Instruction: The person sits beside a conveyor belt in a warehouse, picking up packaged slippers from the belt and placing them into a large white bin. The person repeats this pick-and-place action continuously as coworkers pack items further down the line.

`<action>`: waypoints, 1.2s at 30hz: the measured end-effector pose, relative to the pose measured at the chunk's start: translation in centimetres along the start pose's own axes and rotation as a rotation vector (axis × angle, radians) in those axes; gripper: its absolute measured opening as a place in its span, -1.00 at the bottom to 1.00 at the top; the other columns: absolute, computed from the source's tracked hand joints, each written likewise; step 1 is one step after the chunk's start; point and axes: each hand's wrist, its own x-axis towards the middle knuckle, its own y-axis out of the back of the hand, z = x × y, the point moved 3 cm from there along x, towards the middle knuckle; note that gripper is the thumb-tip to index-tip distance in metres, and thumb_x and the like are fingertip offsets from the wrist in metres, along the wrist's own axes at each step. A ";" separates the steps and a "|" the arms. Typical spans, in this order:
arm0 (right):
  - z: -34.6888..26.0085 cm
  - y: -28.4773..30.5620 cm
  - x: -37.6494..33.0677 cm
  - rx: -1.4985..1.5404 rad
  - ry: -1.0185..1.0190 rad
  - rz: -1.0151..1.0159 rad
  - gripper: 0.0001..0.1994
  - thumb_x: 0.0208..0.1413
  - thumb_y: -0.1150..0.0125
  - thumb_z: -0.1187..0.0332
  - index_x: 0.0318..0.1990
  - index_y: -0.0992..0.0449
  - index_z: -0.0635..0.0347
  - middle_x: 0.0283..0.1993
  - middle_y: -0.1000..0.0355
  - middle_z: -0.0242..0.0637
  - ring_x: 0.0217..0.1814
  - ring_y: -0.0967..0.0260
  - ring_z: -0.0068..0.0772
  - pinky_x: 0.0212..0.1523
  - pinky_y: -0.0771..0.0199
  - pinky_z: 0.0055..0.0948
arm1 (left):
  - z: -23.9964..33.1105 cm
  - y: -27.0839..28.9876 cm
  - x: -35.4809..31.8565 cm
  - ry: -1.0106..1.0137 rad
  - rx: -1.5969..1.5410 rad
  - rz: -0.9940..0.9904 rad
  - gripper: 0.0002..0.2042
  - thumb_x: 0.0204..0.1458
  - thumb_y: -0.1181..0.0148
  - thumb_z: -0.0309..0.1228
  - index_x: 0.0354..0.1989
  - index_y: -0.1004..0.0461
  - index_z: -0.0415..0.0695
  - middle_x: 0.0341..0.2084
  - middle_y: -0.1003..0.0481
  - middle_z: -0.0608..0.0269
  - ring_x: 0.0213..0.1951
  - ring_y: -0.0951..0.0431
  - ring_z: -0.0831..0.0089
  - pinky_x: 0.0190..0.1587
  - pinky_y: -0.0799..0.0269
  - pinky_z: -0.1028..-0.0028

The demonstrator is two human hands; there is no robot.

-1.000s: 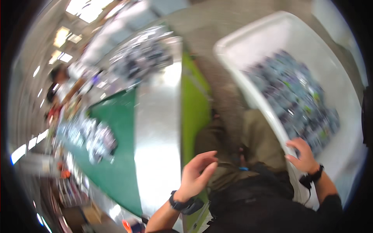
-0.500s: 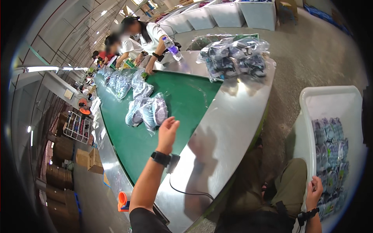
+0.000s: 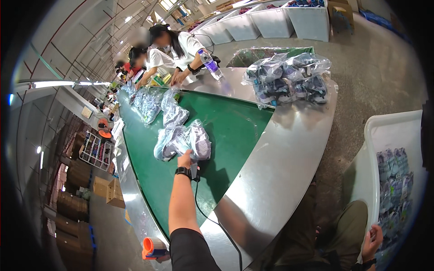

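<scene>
My left hand (image 3: 185,160) reaches across the green conveyor belt (image 3: 235,122) to a clear plastic bag of grey-and-lilac shoes (image 3: 197,141). Its fingers close on the near edge of the bag; the fingertips are partly hidden. Another clear bag of shoes (image 3: 174,114) lies just beyond, and several more bagged pairs (image 3: 145,105) trail up the belt. My right hand (image 3: 373,241) is low at the right, beside the rim of a white bin (image 3: 371,156). Its fingers are loosely bent and apart, with nothing seen in them. Inside the bin stand rows of bagged shoes (image 3: 394,194).
A metal ledge (image 3: 289,144) borders the belt. At its far end are stacked bagged dark shoes (image 3: 289,81) and a water bottle (image 3: 209,63). Co-workers (image 3: 181,49) stand on the far side. An orange tape dispenser (image 3: 151,248) sits lower left. White bins (image 3: 271,22) line the back.
My left hand has moved forward from above the belt's near part onto the bagged shoes. My right hand stays by the bin's rim. The whole view has shifted slightly.
</scene>
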 end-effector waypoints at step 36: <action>-7.4 1.7 2.2 0.221 -0.065 0.021 -0.70 0.08 -0.26 0.53 0.01 -0.52 0.23 -0.37 -0.46 -0.30 -0.33 -0.43 -0.42 -0.25 -0.43 -0.47 | -0.5 -7.0 -41.2 -0.167 -0.547 -0.710 -0.22 0.12 -0.28 -0.37 0.45 0.07 -0.10 0.08 -0.41 0.10 0.00 -0.55 0.27 0.05 -0.52 0.25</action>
